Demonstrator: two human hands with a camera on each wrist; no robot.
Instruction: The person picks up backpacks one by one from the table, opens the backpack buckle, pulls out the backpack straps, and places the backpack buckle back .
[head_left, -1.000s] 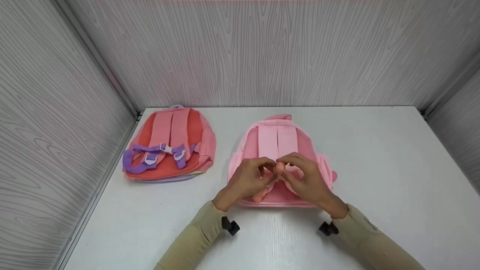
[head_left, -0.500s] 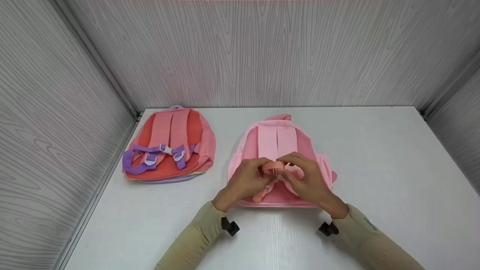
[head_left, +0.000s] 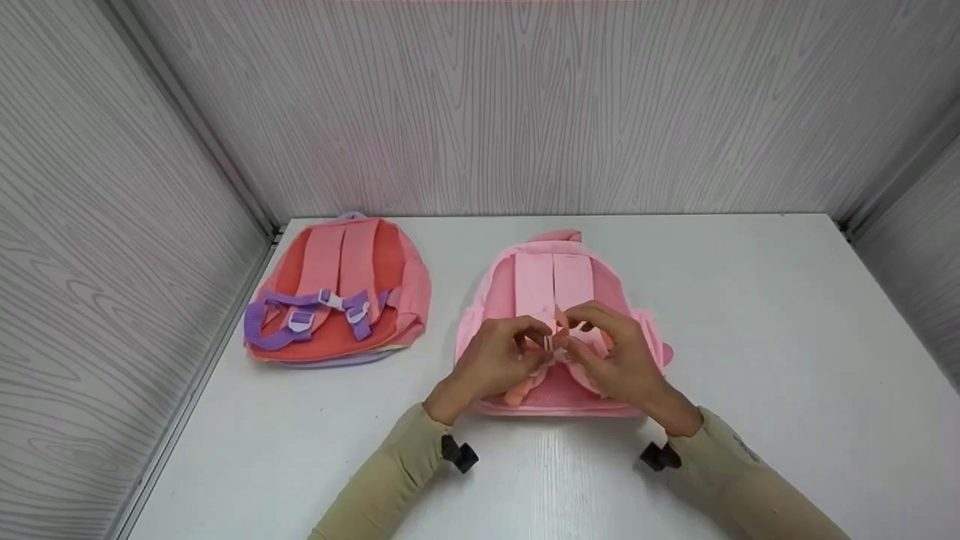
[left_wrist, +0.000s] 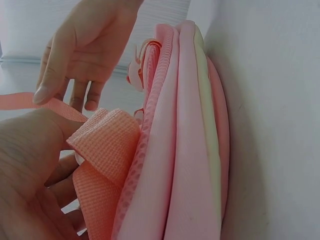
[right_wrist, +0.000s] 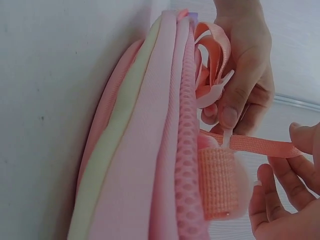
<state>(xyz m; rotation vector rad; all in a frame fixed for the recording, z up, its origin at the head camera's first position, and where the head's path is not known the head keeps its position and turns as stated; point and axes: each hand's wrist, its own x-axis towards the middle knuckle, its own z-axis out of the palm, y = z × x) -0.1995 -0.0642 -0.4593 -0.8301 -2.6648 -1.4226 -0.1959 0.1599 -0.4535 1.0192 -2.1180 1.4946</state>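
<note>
A light pink backpack (head_left: 499,289) lies with its padded straps facing up. Over its lower half, my left hand (head_left: 501,358) pinches a small white plastic buckle (right_wrist: 227,138), partly covered by the thumb. My right hand (head_left: 624,361) faces it and pinches an orange webbing strap (right_wrist: 264,145) between thumb and fingers. In the right wrist view the strap runs taut from the buckle to my right fingers. Wider folded orange webbing (left_wrist: 107,137) hangs beside my left palm in the left wrist view.
A coral backpack (head_left: 300,262) with purple webbing (head_left: 274,337) and white buckles lies to the left on the white table (head_left: 757,315). Grey wood-grain panels (head_left: 525,105) stand behind and at both sides.
The orange strap bulged into a loop between my hands half a second ago. Now the loop is gone and the strap stands up by my right fingers. Both hands stay nearly in place.
</note>
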